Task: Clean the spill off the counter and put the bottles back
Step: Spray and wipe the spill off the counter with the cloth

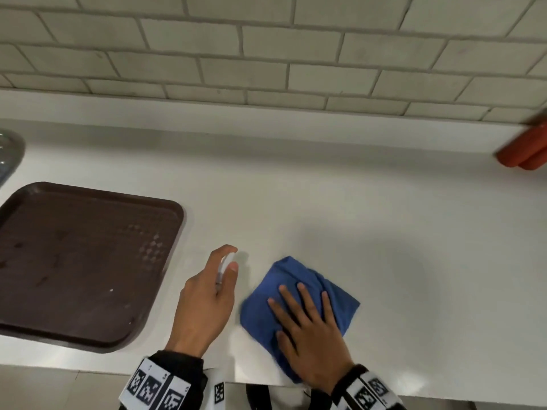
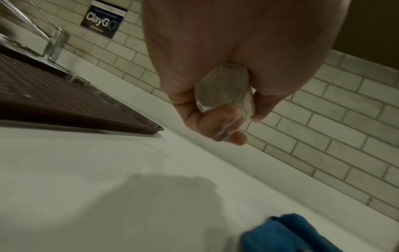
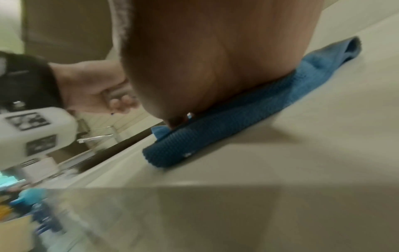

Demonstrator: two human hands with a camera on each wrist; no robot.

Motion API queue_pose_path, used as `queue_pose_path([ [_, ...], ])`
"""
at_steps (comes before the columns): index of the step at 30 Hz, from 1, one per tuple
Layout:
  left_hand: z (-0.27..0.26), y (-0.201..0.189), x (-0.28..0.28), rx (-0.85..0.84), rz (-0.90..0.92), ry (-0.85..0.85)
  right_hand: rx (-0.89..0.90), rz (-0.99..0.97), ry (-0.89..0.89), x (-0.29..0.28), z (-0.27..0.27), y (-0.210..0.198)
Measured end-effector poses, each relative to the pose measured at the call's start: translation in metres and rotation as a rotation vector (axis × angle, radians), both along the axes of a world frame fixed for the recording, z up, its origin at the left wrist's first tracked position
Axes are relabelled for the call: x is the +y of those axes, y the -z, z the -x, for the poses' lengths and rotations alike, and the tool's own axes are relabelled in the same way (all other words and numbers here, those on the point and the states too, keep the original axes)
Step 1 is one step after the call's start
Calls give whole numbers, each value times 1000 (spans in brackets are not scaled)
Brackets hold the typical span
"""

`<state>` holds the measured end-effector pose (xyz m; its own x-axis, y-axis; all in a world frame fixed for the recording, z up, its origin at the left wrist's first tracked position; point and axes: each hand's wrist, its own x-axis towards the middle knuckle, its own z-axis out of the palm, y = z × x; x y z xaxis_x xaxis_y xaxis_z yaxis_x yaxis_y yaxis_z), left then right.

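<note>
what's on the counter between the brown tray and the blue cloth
Only the left hand gripping a small clear bottle; the head view shows it.

Cloth: a crumpled blue woven cleaning cloth (image 1: 299, 303) is lying flat on the white counter (image 1: 384, 232) near its front edge, its right part bunching up in folds.
Bottle: a small clear plastic spray bottle (image 1: 224, 269) with a white top is sitting above the counter, just left of the cloth; its round transparent base (image 2: 222, 87) is facing the left wrist view.
Counter: smooth and white; no spill is showing clearly.
</note>
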<state>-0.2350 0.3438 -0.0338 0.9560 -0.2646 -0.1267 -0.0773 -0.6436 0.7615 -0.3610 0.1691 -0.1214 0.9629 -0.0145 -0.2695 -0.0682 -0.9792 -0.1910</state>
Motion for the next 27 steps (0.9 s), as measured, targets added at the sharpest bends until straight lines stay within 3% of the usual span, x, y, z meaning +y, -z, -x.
queue_pose_path([
  [4,7,0,-10,23,-9,67,97,3,199,-66,15,-6],
  [8,10,-1,-8,19,-9,96,178,19,382,-117,-38,-11],
  [11,13,0,-2,24,-6,85,186,19,439,-114,-110,-11],
  [14,17,0,9,22,-1,58,192,7,326,-66,-145,-10],
  [18,18,5,25,34,-3,10,71,-10,80,23,-105,-3],
  [21,17,9,29,44,-14,-2,-28,-13,-35,50,-49,2],
  [27,24,7,19,47,-19,35,29,19,118,-26,12,-2],
])
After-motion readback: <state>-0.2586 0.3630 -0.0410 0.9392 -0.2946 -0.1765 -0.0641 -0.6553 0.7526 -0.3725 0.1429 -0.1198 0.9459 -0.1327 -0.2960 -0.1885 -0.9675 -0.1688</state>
